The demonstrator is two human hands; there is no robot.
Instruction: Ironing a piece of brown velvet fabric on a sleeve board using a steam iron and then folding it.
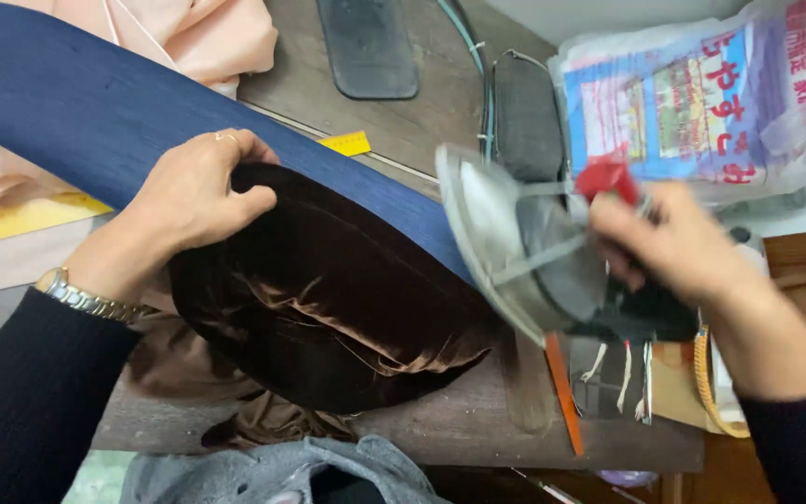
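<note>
Left side: the left hand point(200, 191) is closed on the upper edge of a dark brown velvet cloth point(328, 299), pinching it against the blue padded board point(95, 103) it is draped over. A wristwatch point(81, 297) sits on that arm. Peach fabric point(207, 33) is heaped behind the board, and a yellow ruler point(347, 144) lies partly under it on the wooden table point(478, 425).

Centre to right: the right hand point(673, 247), blurred by motion, is wrapped around the handle of an iron point(506, 243), whose soleplate is tilted up and faces the cloth, just clear of it. A printed plastic bag point(701, 93) lies behind, and an orange strip point(563, 392) on the table below.

Risks, as judged: velvet pile would likely crush or scorch if the plate settles flat; the left fingers lie close to the iron's likely path; the loose hanging folds could drag off the board.

Room: the board's near edge is buried in cloth. Clutter hems the right side; open table shows only along the front edge and behind the board.
</note>
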